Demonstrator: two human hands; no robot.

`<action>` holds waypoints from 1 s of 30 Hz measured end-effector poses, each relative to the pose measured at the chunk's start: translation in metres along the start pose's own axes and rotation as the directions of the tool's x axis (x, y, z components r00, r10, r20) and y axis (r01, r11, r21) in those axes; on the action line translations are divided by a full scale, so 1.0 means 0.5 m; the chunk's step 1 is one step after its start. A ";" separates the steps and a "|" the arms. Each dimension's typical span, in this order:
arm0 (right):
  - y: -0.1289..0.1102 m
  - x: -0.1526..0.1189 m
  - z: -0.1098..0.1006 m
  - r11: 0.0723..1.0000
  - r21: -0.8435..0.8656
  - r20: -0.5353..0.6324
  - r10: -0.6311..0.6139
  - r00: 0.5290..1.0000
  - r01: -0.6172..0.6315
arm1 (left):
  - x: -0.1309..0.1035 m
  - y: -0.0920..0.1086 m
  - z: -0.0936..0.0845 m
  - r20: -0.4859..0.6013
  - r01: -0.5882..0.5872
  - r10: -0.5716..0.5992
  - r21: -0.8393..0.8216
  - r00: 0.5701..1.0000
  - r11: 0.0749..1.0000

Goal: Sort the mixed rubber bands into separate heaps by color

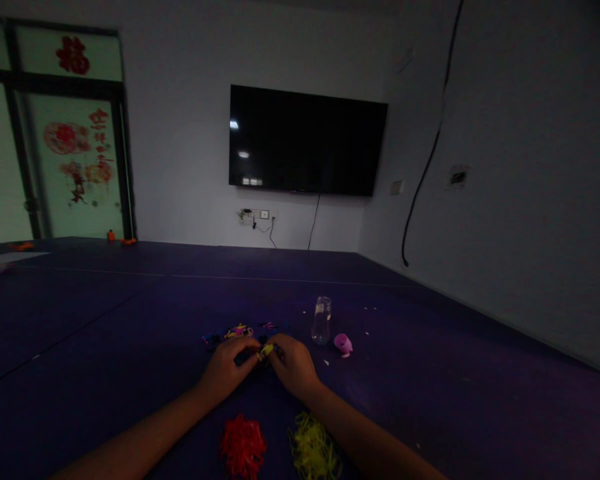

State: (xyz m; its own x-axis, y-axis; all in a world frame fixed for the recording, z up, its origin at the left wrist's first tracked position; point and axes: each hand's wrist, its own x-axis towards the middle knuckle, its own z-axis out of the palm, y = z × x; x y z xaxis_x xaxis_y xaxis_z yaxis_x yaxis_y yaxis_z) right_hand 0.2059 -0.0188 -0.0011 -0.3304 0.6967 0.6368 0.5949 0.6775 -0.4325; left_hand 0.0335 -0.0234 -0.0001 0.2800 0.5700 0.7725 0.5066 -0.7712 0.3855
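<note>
My left hand (229,367) and my right hand (294,365) meet over the purple surface, fingers pinched on a few small yellow bands (266,351) between them. Just behind my left hand lies a loose pile of mixed-colour bands (239,331). Nearer to me are a red pile of bands (243,447) and a yellow-green pile of bands (314,450), the latter beside my right forearm. A clear bottle (321,323) stands upright to the right of my right hand, with a pink cap-like piece (343,344) next to it.
Small white scraps (327,363) are scattered around the bottle. Far back at the left, orange objects (129,241) sit near the glass door (73,160). A television (307,141) hangs on the wall, and a black cable (422,183) runs down the right wall.
</note>
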 end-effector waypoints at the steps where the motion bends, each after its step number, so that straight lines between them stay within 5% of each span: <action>1: 0.000 0.000 0.000 1.000 0.015 0.000 -0.006 1.000 0.006 | 0.002 0.000 -0.001 0.001 0.010 -0.010 0.002 1.000 1.000; 9: 0.006 -0.003 0.001 0.996 0.075 0.040 -0.059 0.997 0.056 | 0.009 -0.003 -0.003 0.020 0.105 -0.106 0.003 0.994 0.994; 30: 0.006 -0.003 0.010 0.997 -0.007 0.058 -0.072 0.996 0.072 | 0.007 0.010 -0.006 0.119 0.008 -0.004 -0.037 0.993 0.999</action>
State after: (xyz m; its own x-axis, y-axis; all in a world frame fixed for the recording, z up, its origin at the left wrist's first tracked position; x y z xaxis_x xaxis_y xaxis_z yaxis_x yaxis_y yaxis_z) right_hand 0.2046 -0.0166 -0.0064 -0.4139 0.6588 0.6282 0.5747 0.7243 -0.3809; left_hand 0.0348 -0.0261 0.0061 0.3733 0.6027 0.7052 0.4783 -0.7764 0.4104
